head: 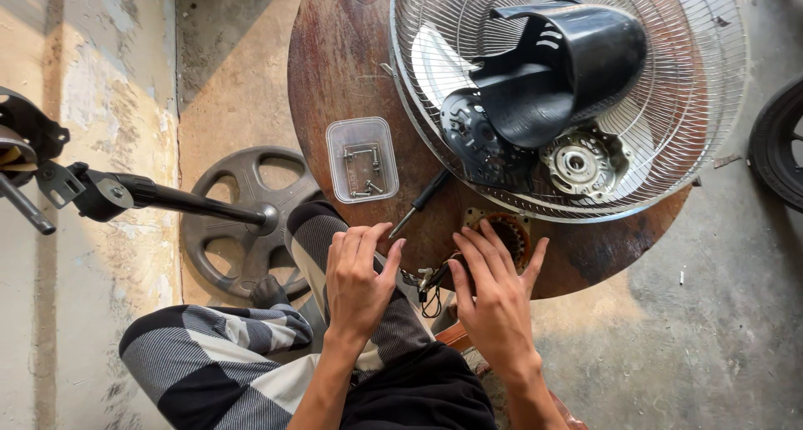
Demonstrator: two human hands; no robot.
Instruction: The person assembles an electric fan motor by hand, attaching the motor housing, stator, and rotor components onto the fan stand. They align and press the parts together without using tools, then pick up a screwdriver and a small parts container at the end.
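Observation:
My left hand and my right hand rest at the near edge of a round wooden table, fingers bent down over a small bundle of wires and connectors. The right hand's fingers touch a copper-wound motor stator; what they pinch is hidden. A black-handled screwdriver lies just beyond my left hand. Farther back sit a wire fan guard, a black motor housing, a black end cover and a silver motor plate.
A clear plastic box with screws and brackets sits on the table's left part. On the concrete floor to the left lie the fan's round base and black stand pole. A tyre shows at the right edge.

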